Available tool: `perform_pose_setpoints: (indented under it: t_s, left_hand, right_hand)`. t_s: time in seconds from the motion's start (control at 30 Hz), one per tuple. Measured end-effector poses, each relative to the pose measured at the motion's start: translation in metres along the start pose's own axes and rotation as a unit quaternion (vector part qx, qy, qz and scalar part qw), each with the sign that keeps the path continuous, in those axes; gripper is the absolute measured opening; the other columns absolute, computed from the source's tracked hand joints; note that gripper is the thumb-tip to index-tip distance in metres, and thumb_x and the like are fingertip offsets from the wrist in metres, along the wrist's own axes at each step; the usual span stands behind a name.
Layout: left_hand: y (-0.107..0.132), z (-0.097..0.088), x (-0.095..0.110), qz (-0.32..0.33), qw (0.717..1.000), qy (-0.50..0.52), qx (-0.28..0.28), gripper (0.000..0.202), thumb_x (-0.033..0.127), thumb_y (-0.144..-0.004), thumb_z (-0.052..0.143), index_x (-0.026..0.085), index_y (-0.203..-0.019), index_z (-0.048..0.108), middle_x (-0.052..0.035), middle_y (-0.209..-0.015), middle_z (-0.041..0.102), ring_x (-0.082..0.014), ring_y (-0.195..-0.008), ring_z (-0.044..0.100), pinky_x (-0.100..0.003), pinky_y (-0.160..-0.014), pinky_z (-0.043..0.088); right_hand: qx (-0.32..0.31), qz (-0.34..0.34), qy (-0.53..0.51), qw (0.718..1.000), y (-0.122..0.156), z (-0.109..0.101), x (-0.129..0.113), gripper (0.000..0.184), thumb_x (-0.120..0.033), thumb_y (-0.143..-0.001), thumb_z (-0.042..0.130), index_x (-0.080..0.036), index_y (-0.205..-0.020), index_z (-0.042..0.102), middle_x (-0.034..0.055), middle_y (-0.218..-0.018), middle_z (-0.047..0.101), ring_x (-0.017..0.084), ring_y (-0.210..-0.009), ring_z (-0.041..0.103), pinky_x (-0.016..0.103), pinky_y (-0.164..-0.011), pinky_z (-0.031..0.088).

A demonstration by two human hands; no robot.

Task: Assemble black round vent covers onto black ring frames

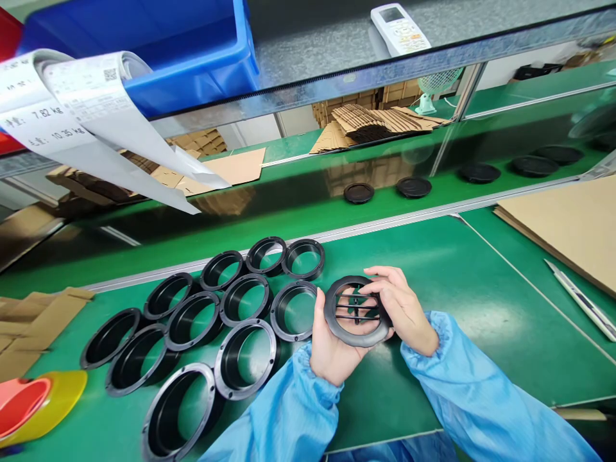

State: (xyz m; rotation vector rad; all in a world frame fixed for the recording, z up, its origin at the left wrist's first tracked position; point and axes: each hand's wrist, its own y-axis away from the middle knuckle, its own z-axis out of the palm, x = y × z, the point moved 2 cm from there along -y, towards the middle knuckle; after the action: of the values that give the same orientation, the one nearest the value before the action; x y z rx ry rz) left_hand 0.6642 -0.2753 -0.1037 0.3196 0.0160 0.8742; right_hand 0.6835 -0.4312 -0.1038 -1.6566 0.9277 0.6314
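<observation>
My left hand [332, 350] is wrapped under a round black air vent [349, 335] with thin slats across its opening. From the other side, my right hand [402, 305] grips the vent's rim, with some fingers over the slats. The vent is held tilted above the green table [462, 276], its open face toward me. Just left of my hands stand several black flanged rings [245, 359], grouped in loose rows. The nearest ring [293, 311] lies close beside my left thumb. Blue sleeves cover both forearms.
Several round black parts [414, 187] lie on the green strip behind the rail. Cardboard sheets [572, 224] and a utility knife [582, 298] are at right. A yellow tape roll [58, 404] sits at left. Overhead, a shelf holds a blue bin [202, 77] with hanging label strips [120, 122].
</observation>
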Motion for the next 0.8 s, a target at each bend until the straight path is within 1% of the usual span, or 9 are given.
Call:
perform_pose_setpoints:
  t_s: [0.17,0.23,0.33,0.43,0.67,0.8]
  left_hand:
    - [0.0002,0.0012,0.0002,-0.006,1.000,-0.014,0.001,0.056,0.070,-0.092,0.049,0.021,-0.108,0.072,-0.0159,-0.120,0.067,-0.0381,-0.115,0.062,-0.060,-0.101,0.044]
    - [0.0006,0.0030,-0.0001,-0.002,1.000,-0.020,0.006,0.054,0.069,-0.093,0.049,0.022,-0.107,0.072,-0.0153,-0.122,0.067,-0.0379,-0.114,0.062,-0.061,-0.099,0.045]
    - [0.0011,0.0053,-0.0008,0.011,1.000,-0.020,0.017,0.054,0.068,-0.093,0.048,0.021,-0.107,0.072,-0.0154,-0.128,0.064,-0.0392,-0.118,0.059,-0.065,-0.101,0.042]
    - [0.0011,0.0062,-0.0014,0.013,0.999,-0.021,0.023,0.054,0.068,-0.094,0.047,0.021,-0.108,0.071,-0.0156,-0.130,0.063,-0.0397,-0.119,0.058,-0.067,-0.103,0.039]
    - [0.0003,0.0051,-0.0004,0.000,1.000,-0.012,0.010,0.055,0.069,-0.092,0.049,0.021,-0.106,0.072,-0.0157,-0.120,0.068,-0.0383,-0.113,0.063,-0.064,-0.099,0.043]
    - [-0.0001,0.0076,-0.0002,0.006,1.000,-0.015,0.011,0.055,0.068,-0.094,0.046,0.022,-0.107,0.072,-0.0156,-0.125,0.066,-0.0387,-0.113,0.062,-0.066,-0.099,0.043]
  right_hand:
    - [0.000,0.003,0.005,1.000,0.0005,0.0001,0.0015,0.039,-0.039,-0.109,0.035,-0.024,-0.107,0.071,0.0100,-0.129,0.058,0.029,-0.122,0.048,0.048,-0.101,0.043]
    - [0.001,0.007,0.007,1.000,0.0005,0.0000,0.0016,0.040,-0.041,-0.109,0.035,-0.024,-0.107,0.072,0.0102,-0.129,0.058,0.030,-0.122,0.048,0.049,-0.101,0.043]
    - [0.002,0.013,0.005,1.000,0.0002,-0.0002,0.0009,0.041,-0.043,-0.108,0.036,-0.024,-0.106,0.072,0.0104,-0.129,0.057,0.030,-0.122,0.048,0.049,-0.100,0.044]
    - [0.003,0.017,0.006,1.000,-0.0002,-0.0002,-0.0001,0.042,-0.043,-0.108,0.036,-0.024,-0.106,0.073,0.0105,-0.129,0.057,0.030,-0.122,0.048,0.049,-0.099,0.044]
    - [0.004,0.009,0.011,1.000,-0.0002,-0.0008,0.0009,0.041,-0.042,-0.109,0.035,-0.024,-0.107,0.072,0.0103,-0.128,0.058,0.029,-0.122,0.048,0.049,-0.102,0.042]
    - [-0.006,0.013,-0.005,1.000,0.0012,-0.0003,0.0030,0.041,-0.043,-0.109,0.036,-0.024,-0.108,0.072,0.0101,-0.131,0.056,0.029,-0.125,0.047,0.048,-0.101,0.045]
